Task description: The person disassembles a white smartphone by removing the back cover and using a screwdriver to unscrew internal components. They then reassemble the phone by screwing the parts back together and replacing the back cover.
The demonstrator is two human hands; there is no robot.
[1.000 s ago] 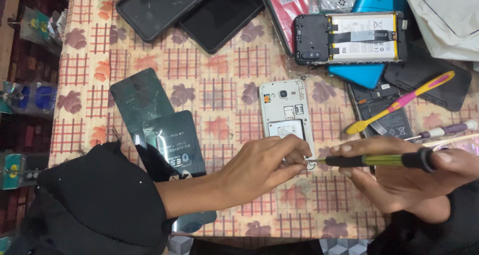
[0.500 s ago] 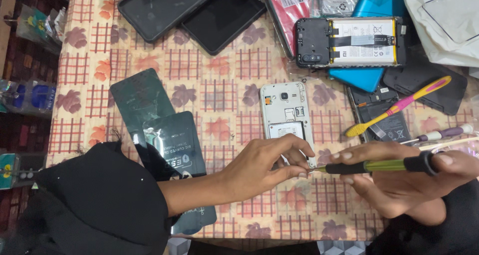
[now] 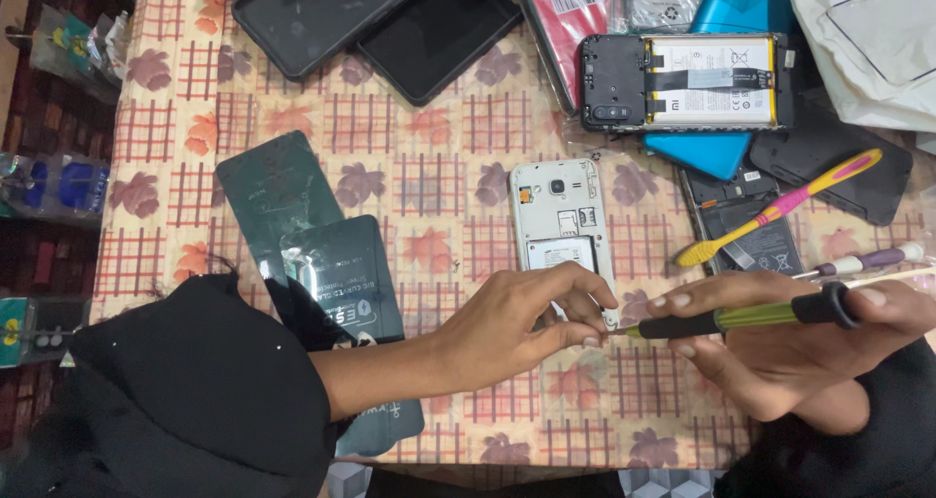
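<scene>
Head view: I look down on a checked, flower-printed tablecloth (image 3: 429, 157) crowded with phone parts.
Far tablets: 2 dark slabs (image 3: 322, 16) lie at the far edge, left of centre, well apart from my hands.
Open black phone: back removed, battery showing (image 3: 682, 81), far right, resting on a blue cover (image 3: 697, 152).
Dark packets: 2 flat glossy sleeves (image 3: 336, 274) lie overlapping on the near left, partly under my left sleeve.
White phone: back cover off (image 3: 561, 220), camera end far, near end just under my fingertips at centre.
Left hand: my left hand (image 3: 507, 327) reaches in from the near left, thumb and forefinger pinched narrow at the screwdriver tip; whether a screw sits between them I cannot tell.
Right hand: my right hand (image 3: 790, 347) is closed around the screwdriver, palm up, forefinger capping its far-right end.
Screwdriver: yellow-green and black handle (image 3: 741, 316), lying nearly level, tip pointing left and meeting the left fingertips just over the white phone's near right corner.
Toothbrush: yellow and pink (image 3: 780, 209), slanted across dark parts on the right.
Handling, as I judge it: the screwdriver is light and stiff, with a slim, fine tip; best held on the ribbed handle, end cap steadied. The bared phone looks fragile; hold it by its edges.
</scene>
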